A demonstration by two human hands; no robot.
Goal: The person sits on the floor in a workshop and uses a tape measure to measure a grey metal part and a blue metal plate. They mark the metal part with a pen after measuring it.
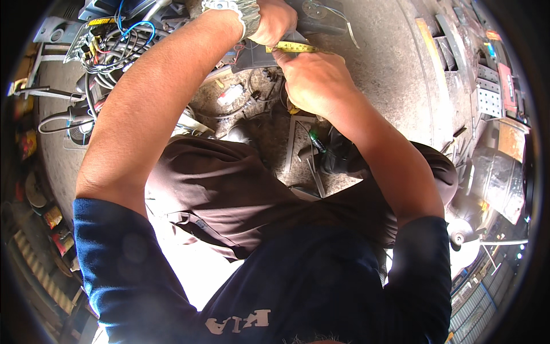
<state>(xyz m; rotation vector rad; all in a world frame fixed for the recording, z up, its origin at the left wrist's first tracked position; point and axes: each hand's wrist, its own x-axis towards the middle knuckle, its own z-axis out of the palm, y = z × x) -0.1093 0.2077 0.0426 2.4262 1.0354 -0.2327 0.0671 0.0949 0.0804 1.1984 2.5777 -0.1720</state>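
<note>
A yellow tape measure blade [293, 48] lies stretched across a dark flat panel [252, 57] at the top of the view. My right hand [318, 80] is closed at the blade, its thumb pressed near the blade's left end. Right beside it, my left hand [277, 23], with a watch [243, 12] on the wrist, is curled over the panel's far side. Its fingertips are hidden, so what it grips does not show. Thin red wires [236, 53] stick out at the panel's left.
A tangle of grey cables [112, 57] lies at the far left. Below the panel, a white-labelled item [230, 94] and loose wires rest on the concrete floor [389, 74]. A thin metal frame [291, 143] lies between my feet. Perforated metal pieces [488, 92] stand at the right.
</note>
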